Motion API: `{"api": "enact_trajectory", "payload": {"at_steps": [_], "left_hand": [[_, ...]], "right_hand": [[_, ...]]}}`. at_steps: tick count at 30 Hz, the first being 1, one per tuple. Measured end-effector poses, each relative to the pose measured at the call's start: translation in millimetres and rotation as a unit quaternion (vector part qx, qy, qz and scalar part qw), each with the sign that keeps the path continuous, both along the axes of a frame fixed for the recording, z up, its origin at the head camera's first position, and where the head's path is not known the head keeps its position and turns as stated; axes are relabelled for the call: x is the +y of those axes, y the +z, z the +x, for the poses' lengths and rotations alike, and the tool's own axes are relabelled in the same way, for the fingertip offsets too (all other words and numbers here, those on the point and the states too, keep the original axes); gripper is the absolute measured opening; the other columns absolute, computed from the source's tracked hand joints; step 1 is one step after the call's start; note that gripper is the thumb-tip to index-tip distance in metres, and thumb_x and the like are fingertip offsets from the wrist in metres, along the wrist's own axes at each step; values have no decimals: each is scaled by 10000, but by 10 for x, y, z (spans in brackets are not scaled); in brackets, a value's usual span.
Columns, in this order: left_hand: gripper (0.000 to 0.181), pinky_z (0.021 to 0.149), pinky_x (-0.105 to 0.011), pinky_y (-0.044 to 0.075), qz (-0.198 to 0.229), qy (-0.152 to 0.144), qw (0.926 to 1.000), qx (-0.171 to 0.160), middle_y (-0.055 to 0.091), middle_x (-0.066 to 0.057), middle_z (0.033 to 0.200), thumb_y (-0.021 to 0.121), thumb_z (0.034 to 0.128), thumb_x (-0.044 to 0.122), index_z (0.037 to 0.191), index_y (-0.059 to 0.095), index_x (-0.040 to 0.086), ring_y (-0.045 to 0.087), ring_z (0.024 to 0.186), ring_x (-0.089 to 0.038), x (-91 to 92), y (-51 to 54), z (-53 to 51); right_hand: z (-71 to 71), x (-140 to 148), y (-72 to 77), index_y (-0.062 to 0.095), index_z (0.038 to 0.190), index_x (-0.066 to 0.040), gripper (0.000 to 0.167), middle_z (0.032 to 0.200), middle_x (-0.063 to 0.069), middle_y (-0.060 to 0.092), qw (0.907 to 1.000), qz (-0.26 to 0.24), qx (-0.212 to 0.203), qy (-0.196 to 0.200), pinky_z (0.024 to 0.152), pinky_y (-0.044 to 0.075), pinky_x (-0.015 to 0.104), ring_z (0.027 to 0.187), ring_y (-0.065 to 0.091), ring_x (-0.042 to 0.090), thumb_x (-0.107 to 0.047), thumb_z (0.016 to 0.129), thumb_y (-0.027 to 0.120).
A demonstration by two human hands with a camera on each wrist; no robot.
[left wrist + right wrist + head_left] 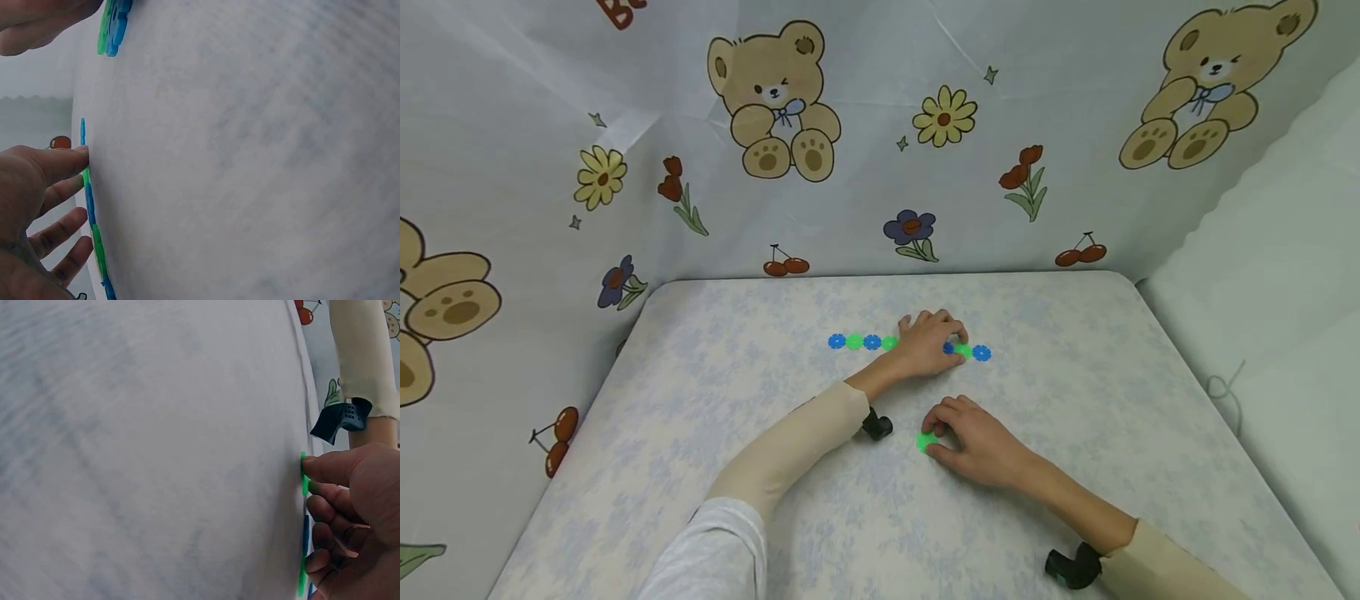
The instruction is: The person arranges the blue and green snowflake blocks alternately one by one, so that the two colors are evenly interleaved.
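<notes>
A row of blue and green flower-shaped discs lies on the table, from a blue disc (837, 341) at the left to another blue disc (982, 353) at the right. My left hand (925, 343) reaches over the row and hides part of it. Its thumb and index finger pinch a green disc (962, 351) near the right end. Closer to me, my right hand (977, 442) pinches a separate green disc (927, 442) between thumb and fingers. In the left wrist view a blue disc (119, 28) shows against that green one; whether they are joined I cannot tell.
The pale patterned tabletop (737, 333) ends at a back edge against a hanging cloth (865, 100) printed with bears and flowers. Black wrist devices (876, 425) are worn on both arms. White fabric (1285, 275) hangs along the right side.
</notes>
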State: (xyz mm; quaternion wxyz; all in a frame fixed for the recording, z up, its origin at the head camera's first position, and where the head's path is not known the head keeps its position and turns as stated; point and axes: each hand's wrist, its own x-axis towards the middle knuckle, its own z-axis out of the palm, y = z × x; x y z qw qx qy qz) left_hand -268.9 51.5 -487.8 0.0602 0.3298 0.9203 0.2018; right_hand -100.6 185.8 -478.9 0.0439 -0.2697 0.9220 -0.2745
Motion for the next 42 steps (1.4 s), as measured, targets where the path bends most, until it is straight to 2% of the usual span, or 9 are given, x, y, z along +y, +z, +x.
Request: {"api": "enact_trajectory", "payload": {"at_steps": [4, 10, 19, 28, 35, 42], "left_hand": [[258, 1261, -743, 195, 1, -20, 10000, -83, 573, 61, 1418, 728, 1026, 466, 1245, 677, 340, 485, 1414, -275, 9, 3, 7], [255, 1264, -729, 195, -49, -73, 9999, -94, 565, 58, 1425, 695, 1041, 490, 1235, 662, 326, 477, 1411, -265, 31, 25, 3], [259, 1255, -722, 196, 81, -211, 9997, -119, 571, 41, 1394, 703, 1044, 463, 1251, 661, 312, 489, 1367, -264, 90, 30, -15], [224, 1254, -725, 195, 170, -97, 9996, -183, 564, 49, 1460, 703, 1040, 473, 1243, 685, 379, 463, 1431, -294, 163, 31, -14], [163, 1252, -735, 188, 172, -10, 9998, -112, 572, 51, 1454, 715, 1034, 476, 1176, 714, 395, 471, 1431, -293, 209, 8, -14], [141, 1245, -732, 196, 179, -5, 9998, -95, 577, 54, 1436, 721, 1029, 483, 1147, 714, 406, 480, 1416, -284, 251, 1, -23]], "right_hand": [[23, 20, 14, 687, 1100, -207, 185, 1031, -111, 654, 9999, -15, -133, -81, 888, 512, 310, 985, 556, 103, -227, 969, 816], [84, 119, 24, 639, 1090, -217, 212, 963, -132, 646, 9988, -276, -313, -266, 801, 509, 244, 884, 566, 44, -210, 973, 816], [142, 301, 7, 645, 1061, -213, 169, 909, -130, 622, 9972, -490, -294, -491, 770, 494, 238, 841, 568, 51, -174, 988, 792], [176, 496, 9, 630, 1008, -223, 204, 864, -133, 595, 9953, -540, -106, -796, 742, 477, 234, 808, 554, 71, -144, 965, 814], [132, 633, -6, 636, 1016, -219, 208, 893, -135, 610, 9945, -360, -26, -980, 768, 499, 247, 836, 563, 67, -129, 955, 814], [68, 734, -29, 641, 1019, -209, 200, 873, -109, 609, 9928, -425, -49, -1122, 744, 496, 248, 805, 560, 78, -118, 954, 807]]}}
